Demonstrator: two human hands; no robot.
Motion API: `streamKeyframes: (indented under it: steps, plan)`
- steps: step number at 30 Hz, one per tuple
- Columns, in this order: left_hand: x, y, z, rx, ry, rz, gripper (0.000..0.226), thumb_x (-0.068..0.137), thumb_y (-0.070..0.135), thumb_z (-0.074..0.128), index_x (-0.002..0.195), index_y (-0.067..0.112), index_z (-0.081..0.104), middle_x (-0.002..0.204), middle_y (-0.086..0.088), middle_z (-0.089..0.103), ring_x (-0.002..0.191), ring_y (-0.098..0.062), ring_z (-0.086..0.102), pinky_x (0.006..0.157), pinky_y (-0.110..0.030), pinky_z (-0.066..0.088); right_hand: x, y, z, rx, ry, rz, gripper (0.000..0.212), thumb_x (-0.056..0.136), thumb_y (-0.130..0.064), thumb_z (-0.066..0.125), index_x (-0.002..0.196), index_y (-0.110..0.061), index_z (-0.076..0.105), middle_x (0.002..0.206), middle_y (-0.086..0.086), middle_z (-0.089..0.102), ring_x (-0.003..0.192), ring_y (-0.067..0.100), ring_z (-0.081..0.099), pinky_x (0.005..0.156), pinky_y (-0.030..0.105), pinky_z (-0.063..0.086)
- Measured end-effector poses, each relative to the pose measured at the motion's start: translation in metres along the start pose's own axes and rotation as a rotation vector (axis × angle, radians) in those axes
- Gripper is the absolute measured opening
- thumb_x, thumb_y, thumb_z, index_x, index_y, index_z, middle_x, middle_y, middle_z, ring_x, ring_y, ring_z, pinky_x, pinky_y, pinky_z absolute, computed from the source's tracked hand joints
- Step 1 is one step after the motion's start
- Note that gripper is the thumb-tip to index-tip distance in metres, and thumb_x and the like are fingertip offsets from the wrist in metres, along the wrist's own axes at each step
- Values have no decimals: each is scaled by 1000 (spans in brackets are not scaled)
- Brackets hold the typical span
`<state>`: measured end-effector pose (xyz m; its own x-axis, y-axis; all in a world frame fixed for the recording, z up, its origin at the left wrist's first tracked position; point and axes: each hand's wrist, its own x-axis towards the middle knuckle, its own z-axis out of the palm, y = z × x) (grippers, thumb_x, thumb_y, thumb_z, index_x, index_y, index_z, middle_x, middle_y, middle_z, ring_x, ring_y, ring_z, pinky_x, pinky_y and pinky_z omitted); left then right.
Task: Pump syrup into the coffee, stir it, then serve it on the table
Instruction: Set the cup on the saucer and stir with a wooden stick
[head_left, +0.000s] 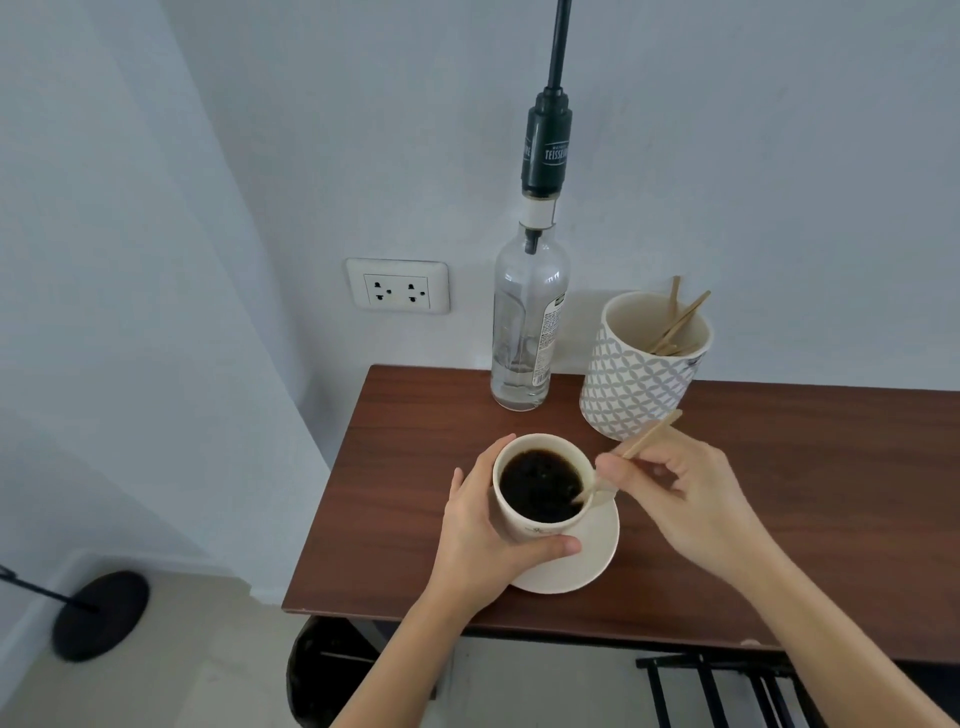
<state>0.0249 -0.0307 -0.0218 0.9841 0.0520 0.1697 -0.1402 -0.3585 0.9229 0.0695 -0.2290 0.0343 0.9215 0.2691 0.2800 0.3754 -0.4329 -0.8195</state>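
So that the round cream cup of black coffee stays put on its saucer low in the middle, my left hand hugs it while my right hand pinches the thin wooden stir stick dipped inside.

Cup of black coffee wrapped by left hand, seated on saucer. Wooden stirrer pinched by right hand, tip dipped in coffee. Syrup bottle with pump seen beyond left hand; patterned holder of sticks beyond right hand.
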Motion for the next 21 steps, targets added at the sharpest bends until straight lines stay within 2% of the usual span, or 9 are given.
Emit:
streamKeyframes:
  steps: [2, 5, 7, 9, 12, 13, 16, 19, 21]
  plan:
    - [0, -2, 1, 0, 11, -3, 93, 54, 47, 96, 129, 59, 43, 135, 36, 55, 132, 11, 47, 121, -64, 24, -2, -2, 10, 50, -55, 20, 18, 83, -37, 67, 78, -24, 79, 84, -7, 73, 78, 14, 66, 67, 23, 51]
    - [0, -5, 2, -3, 17, 0, 94, 53, 51, 95, 131, 59, 43, 136, 36, 55, 133, 7, 49, 118, -65, 30, 7, 0, 27, -15, 17, -45, 10, 85, -21, 73, 79, -17, 80, 80, -21, 70, 81, 4, 64, 66, 10, 44]
    - [0, -4, 2, -5, 18, 2, 94, 52, 51, 95, 129, 63, 42, 136, 37, 54, 133, 8, 47, 119, -64, 30, 13, 2, 21, -65, 88, -58, 9, 85, -17, 73, 77, -15, 79, 75, -20, 68, 81, 0, 63, 66, 7, 42]
    - [0, -3, 1, -3, 13, 2, 94, 52, 50, 95, 126, 67, 41, 135, 39, 53, 132, 12, 46, 119, -64, 29, 11, 4, 7, -75, 104, -43, 12, 85, -26, 71, 77, -19, 78, 79, -12, 70, 81, 5, 65, 63, 13, 45]
    - [1, -3, 1, 6, 13, 0, 95, 53, 47, 96, 127, 66, 41, 135, 38, 54, 132, 13, 46, 119, -64, 29, 0, 1, 6, -2, 1, -14, 22, 83, -38, 64, 76, -22, 77, 81, -5, 73, 79, 15, 67, 66, 28, 52]
    - [1, -4, 1, 0, 15, -3, 95, 53, 47, 97, 128, 64, 41, 135, 38, 54, 132, 11, 47, 119, -64, 30, -1, -1, 13, 29, -35, 1, 22, 83, -38, 65, 77, -21, 78, 82, -5, 73, 79, 16, 66, 66, 28, 52]
    - [1, -6, 2, -11, 18, -1, 94, 53, 49, 96, 130, 60, 43, 135, 36, 56, 133, 5, 50, 118, -64, 31, 7, -1, 29, 6, 5, -15, 11, 86, -23, 72, 78, -20, 79, 83, -9, 72, 84, 9, 65, 66, 13, 46]
    - [1, -4, 2, -3, 10, 7, 94, 53, 48, 96, 127, 67, 41, 135, 39, 53, 132, 13, 46, 119, -64, 29, 15, 2, 18, -98, 97, -60, 10, 86, -19, 72, 77, -17, 78, 82, -8, 71, 85, 8, 65, 66, 12, 46]
    - [1, -2, 1, -1, 8, 6, 95, 53, 45, 97, 126, 68, 41, 134, 39, 54, 131, 14, 45, 120, -65, 26, 9, 4, 4, -107, 81, -63, 14, 85, -25, 70, 77, -15, 78, 81, -6, 70, 81, 9, 64, 64, 12, 46]
